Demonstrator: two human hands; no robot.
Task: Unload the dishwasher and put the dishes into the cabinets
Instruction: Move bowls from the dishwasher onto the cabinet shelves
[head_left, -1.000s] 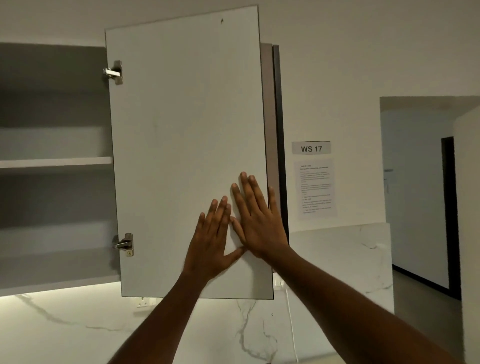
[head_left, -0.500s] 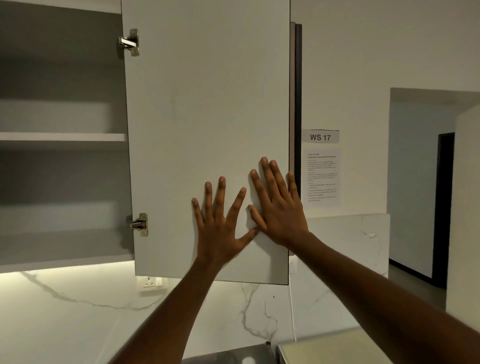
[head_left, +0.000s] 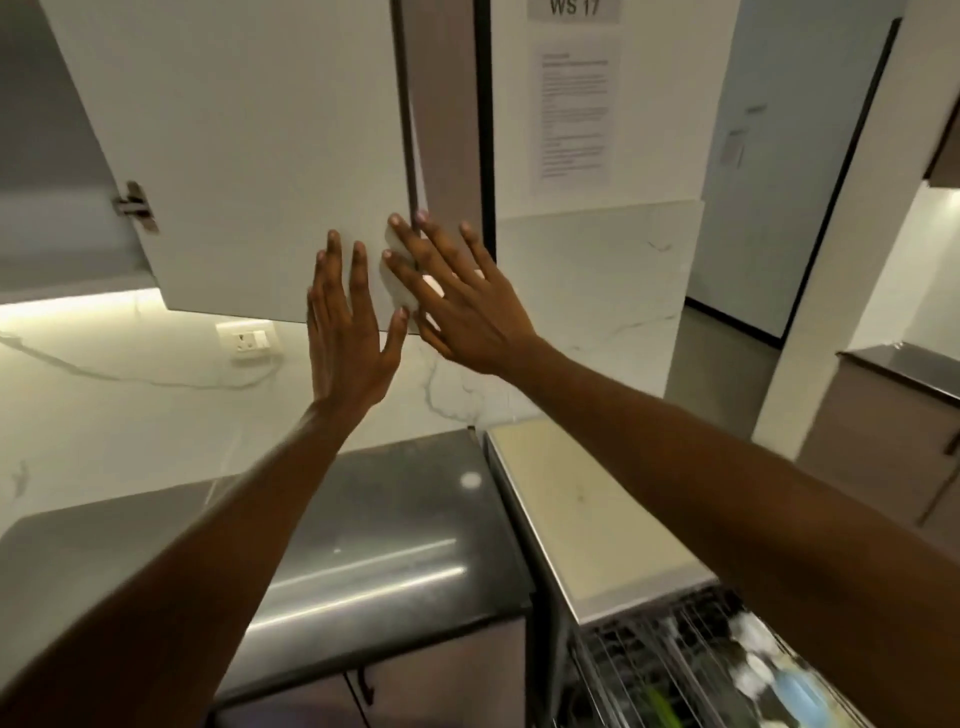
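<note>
Reaching toward cabinet door, hands flat.

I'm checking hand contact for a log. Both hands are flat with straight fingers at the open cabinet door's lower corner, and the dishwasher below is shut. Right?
Not quite: the dishwasher is open, its rack pulled out with dishes in it, as the head view shows. The rest holds: the left hand and right hand are flat, fingers straight, at the lower corner of the open cabinet door.
</note>
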